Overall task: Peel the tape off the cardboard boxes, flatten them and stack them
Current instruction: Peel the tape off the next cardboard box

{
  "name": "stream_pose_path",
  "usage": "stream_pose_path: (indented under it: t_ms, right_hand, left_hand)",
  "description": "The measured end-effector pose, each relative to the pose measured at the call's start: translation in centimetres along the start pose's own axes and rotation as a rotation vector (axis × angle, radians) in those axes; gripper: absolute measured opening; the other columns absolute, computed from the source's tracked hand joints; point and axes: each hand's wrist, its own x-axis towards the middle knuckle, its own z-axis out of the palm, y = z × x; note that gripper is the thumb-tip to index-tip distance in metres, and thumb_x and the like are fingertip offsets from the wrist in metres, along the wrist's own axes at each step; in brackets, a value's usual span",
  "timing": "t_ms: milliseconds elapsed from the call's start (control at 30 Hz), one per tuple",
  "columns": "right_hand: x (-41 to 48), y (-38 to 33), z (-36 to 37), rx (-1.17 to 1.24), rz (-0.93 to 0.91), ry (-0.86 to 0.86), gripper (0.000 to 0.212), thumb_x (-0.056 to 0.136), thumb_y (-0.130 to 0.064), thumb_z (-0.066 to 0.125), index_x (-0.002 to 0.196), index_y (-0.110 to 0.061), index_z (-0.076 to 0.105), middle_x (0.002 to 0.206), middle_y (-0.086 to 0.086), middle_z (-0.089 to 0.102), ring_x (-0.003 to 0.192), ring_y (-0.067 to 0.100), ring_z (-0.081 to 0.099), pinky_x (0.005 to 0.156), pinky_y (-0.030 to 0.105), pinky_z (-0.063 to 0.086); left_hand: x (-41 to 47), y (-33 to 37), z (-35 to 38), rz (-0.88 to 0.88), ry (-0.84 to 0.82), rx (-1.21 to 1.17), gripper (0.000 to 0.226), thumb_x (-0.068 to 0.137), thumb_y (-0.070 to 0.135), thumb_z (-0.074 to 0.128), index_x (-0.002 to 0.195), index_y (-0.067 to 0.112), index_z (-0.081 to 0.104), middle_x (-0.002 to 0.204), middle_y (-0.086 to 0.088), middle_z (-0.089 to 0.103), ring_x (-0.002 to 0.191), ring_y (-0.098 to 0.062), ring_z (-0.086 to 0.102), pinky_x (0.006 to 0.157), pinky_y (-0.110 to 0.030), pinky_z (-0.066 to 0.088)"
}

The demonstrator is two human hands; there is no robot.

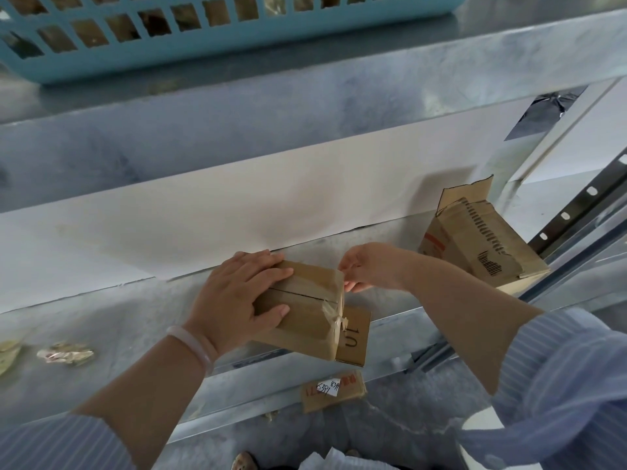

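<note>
Cardboard box (pixel 305 313) sits at the front edge of a metal shelf (pixel 135 317), on a flattened cardboard piece (pixel 354 337). The left hand (pixel 237 296) presses on its top, fingers spread, thumb on the near face. The right hand (pixel 369 266) curls its fingers at the box's taped right end; whether they pinch the tape (pixel 334 313) cannot be told. An opened box (pixel 475 242) lies well apart, to the right.

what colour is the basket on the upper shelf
The basket is light blue, clearest in the head view.
</note>
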Motion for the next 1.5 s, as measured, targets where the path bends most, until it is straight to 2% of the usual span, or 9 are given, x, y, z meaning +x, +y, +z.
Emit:
stream_pose_path:
  t_ms: [100, 267, 433, 567, 700, 933, 1133, 1333, 1500]
  right_hand:
    - [-0.3, 0.2, 0.8, -0.157, -0.086, 0.068, 0.011, 0.099, -0.018, 0.050, 0.095, -0.023, 0.058, 0.086, -0.010, 0.068, 0.078, -0.002, 0.065, 0.059, 0.005, 0.046]
    - [-0.8, -0.2, -0.2, 0.025, -0.157, 0.168, 0.022, 0.100, -0.012, 0.048, 0.083, -0.018, 0.060, 0.082, -0.003, 0.069, 0.073, 0.003, 0.067, 0.072, 0.018, 0.056]
    - [-2.2, 0.0, -1.2, 0.029, -0.179, 0.164, 0.014, 0.098, -0.019, 0.055, 0.087, -0.018, 0.063, 0.084, -0.005, 0.074, 0.076, 0.005, 0.070, 0.067, 0.016, 0.054]
    - [-2.6, 0.7, -0.1, 0.099, -0.206, 0.314, 0.013, 0.097, -0.017, 0.053, 0.089, -0.017, 0.063, 0.085, -0.007, 0.074, 0.081, 0.008, 0.069, 0.076, 0.026, 0.056]
    - [-3.1, 0.7, 0.8, 0.039, -0.252, 0.427, 0.019, 0.097, -0.016, 0.052, 0.082, -0.025, 0.060, 0.085, -0.008, 0.072, 0.079, 0.007, 0.067, 0.070, 0.020, 0.053]
    - [-3.5, 0.5, 0.8, 0.460, -0.280, 0.296, 0.022, 0.099, -0.006, 0.049, 0.082, -0.009, 0.063, 0.075, 0.003, 0.068, 0.073, 0.016, 0.066, 0.076, 0.031, 0.059]
    - [-3.3, 0.7, 0.6, 1.100, -0.007, 0.238, 0.015, 0.098, -0.006, 0.052, 0.094, -0.002, 0.066, 0.075, 0.008, 0.068, 0.067, 0.018, 0.066, 0.069, 0.035, 0.059]
    - [-3.5, 1.3, 1.7, 0.854, -0.042, 0.449, 0.015, 0.085, -0.006, 0.072, 0.099, -0.011, 0.070, 0.092, 0.008, 0.071, 0.088, 0.019, 0.069, 0.083, 0.036, 0.058]
    - [-3.9, 0.3, 2.0, 0.956, -0.061, 0.436, 0.028, 0.083, 0.002, 0.070, 0.107, -0.006, 0.057, 0.089, 0.018, 0.069, 0.076, 0.022, 0.070, 0.068, 0.034, 0.059]
  left_hand:
    - [-0.1, -0.1, 0.1, 0.006, 0.002, -0.005, 0.051, 0.083, 0.051, 0.053, 0.121, 0.020, 0.066, 0.135, 0.002, 0.056, 0.126, -0.020, 0.051, 0.107, -0.041, 0.038]
    - [0.1, -0.1, 0.1, -0.006, 0.006, -0.013, 0.050, 0.083, 0.051, 0.053, 0.121, 0.023, 0.065, 0.135, 0.004, 0.056, 0.127, -0.019, 0.050, 0.107, -0.041, 0.037]
    - [0.2, 0.3, -0.1, -0.044, 0.013, -0.012, 0.050, 0.081, 0.053, 0.052, 0.120, 0.024, 0.065, 0.133, 0.006, 0.057, 0.126, -0.016, 0.050, 0.108, -0.028, 0.030]
    - [0.7, 1.1, 0.0, -0.127, 0.012, -0.016, 0.055, 0.080, 0.055, 0.049, 0.121, 0.022, 0.065, 0.134, 0.006, 0.057, 0.126, -0.018, 0.051, 0.109, -0.036, 0.035]
    - [0.8, 1.3, 0.1, -0.141, 0.019, -0.014, 0.056, 0.079, 0.056, 0.048, 0.121, 0.022, 0.066, 0.133, 0.005, 0.057, 0.125, -0.019, 0.052, 0.106, -0.039, 0.038]
    - [1.1, 1.3, 0.5, -0.180, 0.032, -0.010, 0.057, 0.079, 0.059, 0.046, 0.121, 0.025, 0.065, 0.133, 0.008, 0.058, 0.127, -0.017, 0.050, 0.106, -0.039, 0.038]
    - [1.0, 1.1, 0.8, -0.183, 0.038, 0.000, 0.056, 0.080, 0.060, 0.046, 0.121, 0.027, 0.065, 0.133, 0.010, 0.057, 0.126, -0.017, 0.050, 0.105, -0.039, 0.038]
    - [1.0, 0.9, 1.0, -0.172, 0.046, -0.005, 0.056, 0.081, 0.061, 0.045, 0.121, 0.028, 0.064, 0.133, 0.010, 0.057, 0.126, -0.016, 0.051, 0.105, -0.041, 0.039]
    - [0.9, 0.8, 1.1, -0.178, 0.049, 0.002, 0.055, 0.081, 0.061, 0.046, 0.122, 0.029, 0.063, 0.132, 0.011, 0.057, 0.126, -0.015, 0.050, 0.105, -0.041, 0.039]
